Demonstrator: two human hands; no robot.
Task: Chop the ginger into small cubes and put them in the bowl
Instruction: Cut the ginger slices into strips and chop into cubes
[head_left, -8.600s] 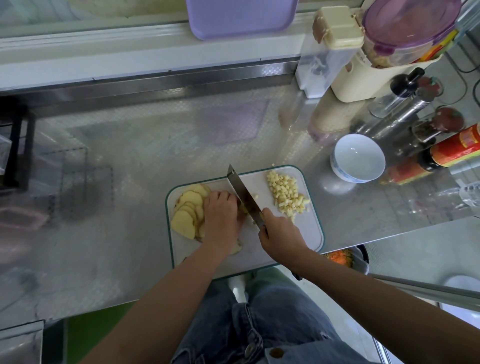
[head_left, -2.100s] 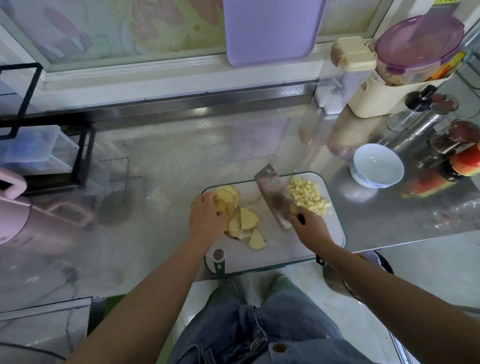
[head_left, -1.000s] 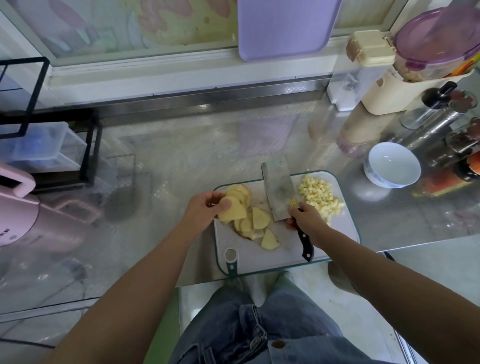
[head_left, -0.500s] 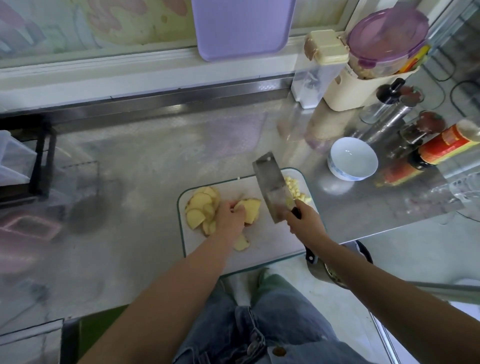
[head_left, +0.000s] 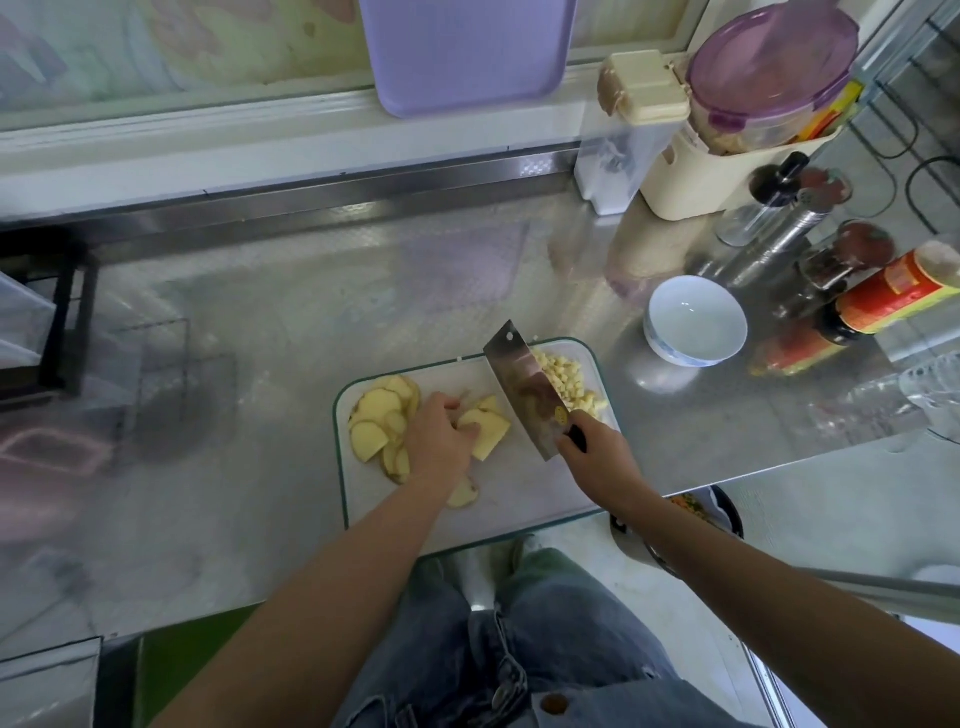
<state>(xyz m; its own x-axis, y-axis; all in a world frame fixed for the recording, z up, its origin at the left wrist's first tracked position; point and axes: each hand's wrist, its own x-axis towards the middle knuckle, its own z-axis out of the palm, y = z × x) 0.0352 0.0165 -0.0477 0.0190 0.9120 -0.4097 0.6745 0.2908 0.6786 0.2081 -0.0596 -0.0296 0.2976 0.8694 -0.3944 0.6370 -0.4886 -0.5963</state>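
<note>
On the white cutting board (head_left: 524, 499) a heap of pale ginger slices (head_left: 376, 421) lies at the left and a pile of small ginger cubes (head_left: 566, 376) at the far right corner. My left hand (head_left: 439, 441) presses down on a few stacked slices (head_left: 491, 428) in the board's middle. My right hand (head_left: 597, 457) grips the black handle of a cleaver (head_left: 524, 387), whose blade stands tilted just right of those slices, tip pointing away. The white bowl (head_left: 696, 319) stands empty on the counter to the right of the board.
Bottles and jars (head_left: 893, 293) crowd the counter right of the bowl. A cream container (head_left: 711, 171) with a purple-lidded tub and a clear canister (head_left: 618, 150) stand at the back right. A purple tray (head_left: 467, 52) leans on the window. A black rack (head_left: 57, 312) is at left.
My left hand has drawn a few slices from the heap to the board's middle and holds them flat. The cleaver has come down beside them, close to their right edge.
</note>
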